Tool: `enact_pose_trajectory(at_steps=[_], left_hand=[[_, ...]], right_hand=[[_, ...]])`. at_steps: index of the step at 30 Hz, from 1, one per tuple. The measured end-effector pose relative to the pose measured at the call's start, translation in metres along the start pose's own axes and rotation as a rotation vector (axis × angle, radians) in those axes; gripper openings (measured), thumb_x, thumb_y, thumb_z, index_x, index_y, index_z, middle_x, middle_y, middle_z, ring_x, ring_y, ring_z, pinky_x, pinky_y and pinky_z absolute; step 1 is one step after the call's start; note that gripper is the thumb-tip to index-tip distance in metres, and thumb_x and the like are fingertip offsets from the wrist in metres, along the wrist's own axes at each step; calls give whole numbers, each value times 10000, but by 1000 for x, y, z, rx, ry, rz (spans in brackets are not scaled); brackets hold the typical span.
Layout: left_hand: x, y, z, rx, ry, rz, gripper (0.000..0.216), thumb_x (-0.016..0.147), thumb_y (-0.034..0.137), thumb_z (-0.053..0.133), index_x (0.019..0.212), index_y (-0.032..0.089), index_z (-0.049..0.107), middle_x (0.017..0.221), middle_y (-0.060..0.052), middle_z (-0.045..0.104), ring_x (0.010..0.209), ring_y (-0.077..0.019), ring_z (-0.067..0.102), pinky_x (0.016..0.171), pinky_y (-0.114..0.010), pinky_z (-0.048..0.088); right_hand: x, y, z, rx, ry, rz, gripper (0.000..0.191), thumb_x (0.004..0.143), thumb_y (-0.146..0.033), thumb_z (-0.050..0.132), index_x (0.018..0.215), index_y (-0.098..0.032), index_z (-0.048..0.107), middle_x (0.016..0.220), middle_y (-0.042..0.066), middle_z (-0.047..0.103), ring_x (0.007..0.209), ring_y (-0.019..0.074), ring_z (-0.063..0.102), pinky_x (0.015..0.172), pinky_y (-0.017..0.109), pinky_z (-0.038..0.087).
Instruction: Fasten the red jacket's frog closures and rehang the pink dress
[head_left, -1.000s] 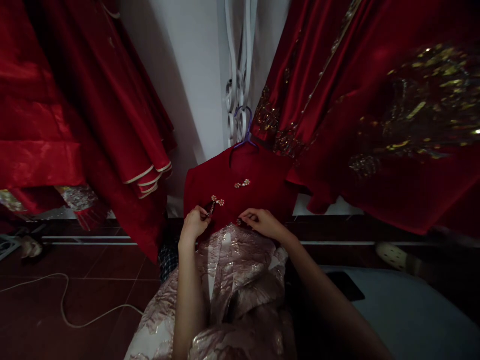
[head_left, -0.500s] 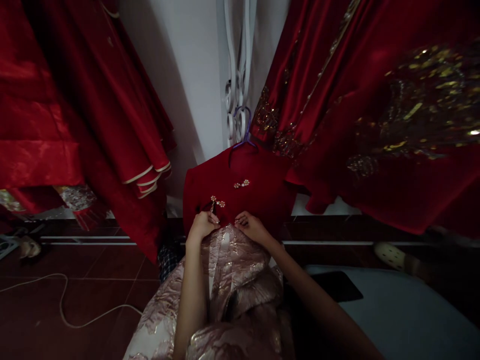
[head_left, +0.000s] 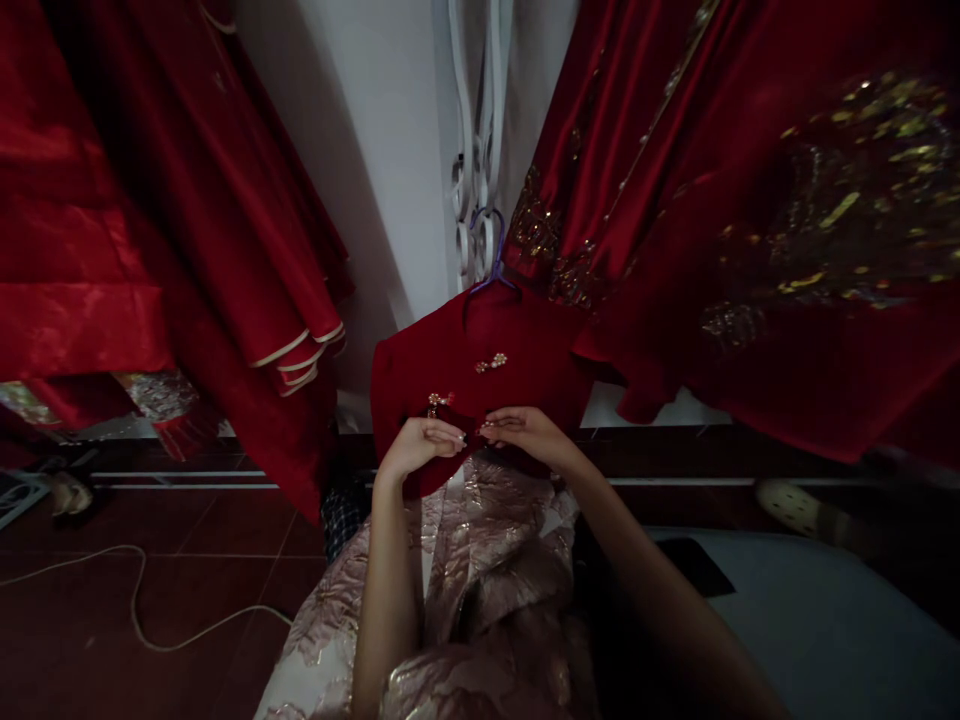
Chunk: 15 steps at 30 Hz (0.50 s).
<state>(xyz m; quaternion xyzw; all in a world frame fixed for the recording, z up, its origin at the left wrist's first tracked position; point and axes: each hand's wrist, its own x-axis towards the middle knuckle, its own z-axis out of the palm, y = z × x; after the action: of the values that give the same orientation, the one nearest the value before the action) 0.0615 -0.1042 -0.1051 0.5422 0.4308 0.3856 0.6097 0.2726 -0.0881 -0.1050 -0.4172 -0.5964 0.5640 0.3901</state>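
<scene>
A red garment [head_left: 525, 330] hangs on a purple hanger [head_left: 495, 255], its front opening facing me. One jewelled clasp [head_left: 491, 363] with flower shapes sits on the upper front, and a second clasp [head_left: 439, 402] is lower on the left. My left hand [head_left: 421, 447] pinches the left front edge, thumb and fingers pressed together. Opposite it, my right hand [head_left: 525, 432] pinches the right front edge, its fingertips close to the left ones. Any small fastener between the fingertips is too small to make out.
Red gowns [head_left: 262, 250] hang at left, and a sequinned red gown [head_left: 825, 330] at right. Behind the hanger is a white curled metal rack [head_left: 469, 130]. A pink brocade garment [head_left: 495, 520] covers my lap. At right, a dark flat object [head_left: 694, 566] lies on a pale surface [head_left: 810, 600].
Both hands have risen slightly and shifted right in view, their fingers straighter now. The fingertips have come closer together. The lower clasp looks turned.
</scene>
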Motion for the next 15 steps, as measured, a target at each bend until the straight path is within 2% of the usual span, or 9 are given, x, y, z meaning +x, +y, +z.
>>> enact_pose_trajectory(at_steps=[3, 9, 15], left_hand=[[5, -6, -1, -17, -5, -2, 363, 517, 201, 759, 839, 63, 665, 814, -117, 703, 752, -166, 660, 733, -277, 519], [4, -5, -2, -42, 65, -11, 408, 488, 225, 801, 828, 61, 648, 795, -127, 704, 746, -184, 668, 726, -288, 525], [9, -10, 3, -51, 148, 1, 391, 451, 219, 819, 762, 51, 650, 718, -114, 700, 658, -161, 661, 654, -268, 539]], right_hand=[[-3, -5, 11, 19, -42, -37, 339, 627, -313, 714, 895, -122, 634, 773, 53, 685, 686, 126, 637, 671, 268, 522], [1, 5, 34, -251, 172, -152, 200, 691, -256, 646, 853, -139, 642, 728, 43, 670, 661, 127, 631, 657, 258, 518], [-1, 6, 41, -446, 283, -276, 119, 724, -228, 616, 822, -167, 642, 790, 35, 666, 716, 126, 638, 665, 233, 521]])
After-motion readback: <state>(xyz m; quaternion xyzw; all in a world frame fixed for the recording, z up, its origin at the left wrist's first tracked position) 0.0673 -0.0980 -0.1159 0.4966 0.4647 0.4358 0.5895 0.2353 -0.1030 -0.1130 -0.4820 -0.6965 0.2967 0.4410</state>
